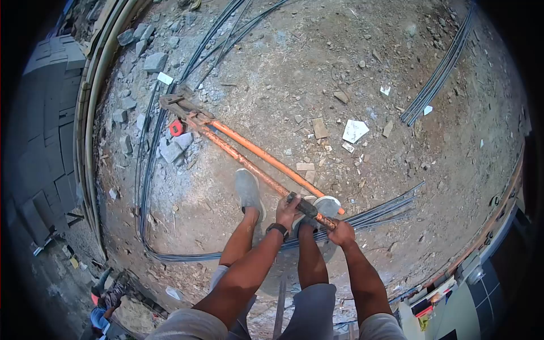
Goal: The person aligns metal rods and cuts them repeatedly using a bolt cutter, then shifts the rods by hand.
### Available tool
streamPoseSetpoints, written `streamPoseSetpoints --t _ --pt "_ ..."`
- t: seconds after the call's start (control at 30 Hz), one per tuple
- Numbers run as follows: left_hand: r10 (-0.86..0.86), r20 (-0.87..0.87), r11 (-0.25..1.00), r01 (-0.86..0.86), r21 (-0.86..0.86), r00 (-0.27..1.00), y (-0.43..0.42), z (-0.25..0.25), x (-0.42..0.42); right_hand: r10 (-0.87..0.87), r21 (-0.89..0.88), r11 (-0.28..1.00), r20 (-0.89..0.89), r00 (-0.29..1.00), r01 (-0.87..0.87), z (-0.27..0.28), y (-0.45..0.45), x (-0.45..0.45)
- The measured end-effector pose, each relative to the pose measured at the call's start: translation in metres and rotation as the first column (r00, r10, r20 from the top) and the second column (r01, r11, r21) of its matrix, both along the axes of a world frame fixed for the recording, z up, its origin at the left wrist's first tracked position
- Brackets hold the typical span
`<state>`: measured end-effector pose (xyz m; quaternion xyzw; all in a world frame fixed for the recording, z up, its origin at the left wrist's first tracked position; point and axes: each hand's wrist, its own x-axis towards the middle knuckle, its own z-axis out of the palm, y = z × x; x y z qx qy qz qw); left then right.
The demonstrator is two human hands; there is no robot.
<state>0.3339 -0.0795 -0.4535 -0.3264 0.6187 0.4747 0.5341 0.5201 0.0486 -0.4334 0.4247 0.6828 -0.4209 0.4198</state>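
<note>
A long orange bolt cutter (255,168) slants across the ground, its rusty jaws (177,105) over the bent steel rods at the upper left; whether a rod is between them I cannot tell. My left hand (288,209), with a dark watch on its wrist, is closed around the dark grip of the nearer handle. Closed on the same handle's end is my right hand (341,233). The farther handle (272,160) runs down to my right shoe (327,204), which appears to press on it. Thin steel rods (187,256) bend around behind my feet.
A red tape measure (177,128) lies by broken stones (171,149) near the jaws. More rods (439,73) lie at the upper right. White tile pieces (355,131) are scattered over the dirt. Long pipes (88,124) and stacked grey blocks (48,122) line the left; another person (102,314) is at lower left.
</note>
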Motion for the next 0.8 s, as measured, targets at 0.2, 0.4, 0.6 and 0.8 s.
streamPoseSetpoints --t 0.2,0.4,0.6,0.8 --pt "0.022 0.024 0.999 -0.023 0.046 0.999 -0.021 -0.029 -0.107 0.159 -0.180 0.972 0.043 0.986 -0.149 0.038 0.010 -0.065" --pt "-0.137 0.131 0.984 0.119 0.134 0.982 -0.055 0.042 -0.131 0.158 -0.147 0.980 0.136 0.978 -0.138 0.027 -0.016 -0.160" --pt "-0.466 -0.109 0.856 0.478 0.198 0.878 -0.113 0.028 -0.194 0.493 -0.235 0.868 0.302 0.816 -0.437 -0.042 -0.034 -0.190" --pt "-0.400 -0.125 0.915 0.402 -0.010 0.908 -0.200 -0.039 -0.238 0.570 0.600 0.707 -0.172 0.804 -0.374 -0.074 -0.107 -0.199"
